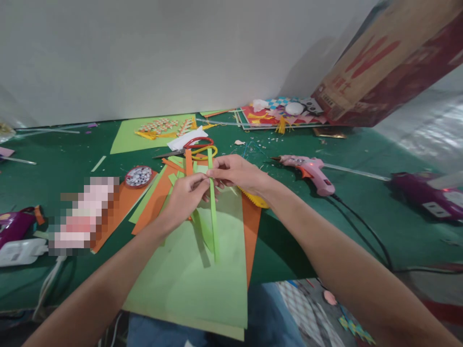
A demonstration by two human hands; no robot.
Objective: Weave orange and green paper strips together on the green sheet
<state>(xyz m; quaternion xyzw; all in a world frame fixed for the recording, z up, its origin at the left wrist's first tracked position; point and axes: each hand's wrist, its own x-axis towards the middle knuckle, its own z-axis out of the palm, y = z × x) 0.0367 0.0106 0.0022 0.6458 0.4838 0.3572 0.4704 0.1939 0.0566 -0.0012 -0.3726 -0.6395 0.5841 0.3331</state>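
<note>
Both my hands meet above the green table (65, 159), pinching thin paper strips. My left hand (186, 195) is closed on light green strips (214, 217) that hang down towards me, and an orange strip (188, 163) sticks up behind its fingers. My right hand (237, 172) pinches the top of the same green strips from the other side. Under the hands lies a large light green paper sheet (195, 284) on top of orange sheets (155, 197).
Red and yellow scissors (197, 146) lie just beyond the hands. A pink glue gun (311, 172) with a black cord lies to the right, a purple one (427, 195) further right. A round box of googly eyes (138, 176) sits left. A cardboard box (390, 62) leans at back right.
</note>
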